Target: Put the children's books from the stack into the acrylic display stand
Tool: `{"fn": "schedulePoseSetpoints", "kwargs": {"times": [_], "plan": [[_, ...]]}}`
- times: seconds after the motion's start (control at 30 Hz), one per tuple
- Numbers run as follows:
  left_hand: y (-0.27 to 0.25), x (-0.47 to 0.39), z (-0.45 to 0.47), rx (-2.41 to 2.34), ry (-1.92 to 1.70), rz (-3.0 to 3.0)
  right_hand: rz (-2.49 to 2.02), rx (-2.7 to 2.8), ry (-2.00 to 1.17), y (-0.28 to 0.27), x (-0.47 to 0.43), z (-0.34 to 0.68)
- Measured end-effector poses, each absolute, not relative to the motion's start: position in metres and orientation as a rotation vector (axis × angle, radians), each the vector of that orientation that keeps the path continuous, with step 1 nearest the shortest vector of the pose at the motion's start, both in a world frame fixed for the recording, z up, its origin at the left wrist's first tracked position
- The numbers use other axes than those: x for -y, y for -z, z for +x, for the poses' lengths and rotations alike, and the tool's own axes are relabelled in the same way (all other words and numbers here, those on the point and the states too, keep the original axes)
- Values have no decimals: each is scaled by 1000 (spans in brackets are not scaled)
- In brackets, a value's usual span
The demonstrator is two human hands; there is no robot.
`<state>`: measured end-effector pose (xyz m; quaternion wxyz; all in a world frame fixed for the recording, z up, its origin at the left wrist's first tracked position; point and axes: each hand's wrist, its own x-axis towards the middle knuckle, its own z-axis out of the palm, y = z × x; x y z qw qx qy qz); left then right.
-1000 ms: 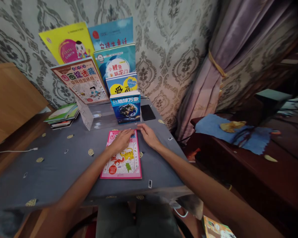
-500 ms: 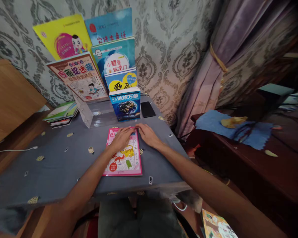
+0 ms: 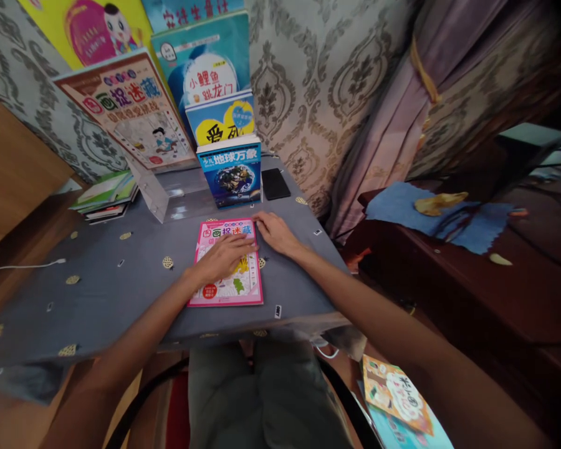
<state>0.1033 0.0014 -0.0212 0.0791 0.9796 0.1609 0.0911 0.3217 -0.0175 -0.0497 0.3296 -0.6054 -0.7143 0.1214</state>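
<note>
A pink picture book (image 3: 225, 299) with Chinese characters on its cover lies closed on the cloth-covered table. My left hand (image 3: 227, 254) rests flat across the middle of the cover, fingers stretched toward its right edge. At the book's upper right corner, my right hand (image 3: 275, 232) lies on the tablecloth with fingers extended and tips against the corner. It grips nothing that I can see. Just beyond the hands, a blue book with a globe (image 3: 234, 178) stands upright in front of a clear display rack (image 3: 156, 196).
More books (image 3: 206, 62) stand on the rack against the patterned wall. A black phone (image 3: 275, 184) lies right of it, and a stack of booklets (image 3: 107, 196) sits left. At right, a blue cloth (image 3: 402, 215) covers part of dark furniture. Books (image 3: 397, 399) lie low at right.
My left hand has slid down the cover from its top to the middle, uncovering the title. My right hand stays by the upper right corner. The view has tilted downward.
</note>
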Motion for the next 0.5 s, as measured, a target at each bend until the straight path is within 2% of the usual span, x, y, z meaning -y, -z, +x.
{"fn": "schedulePoseSetpoints", "kwargs": {"times": [0.33, 0.5], "plan": [[1, 80, 70, -368, -190, 2959, -1572, 1888, -289, 49, 20, 321], [9, 92, 69, -423, -334, 3014, -1556, 1895, -289, 49, 21, 320]]}}
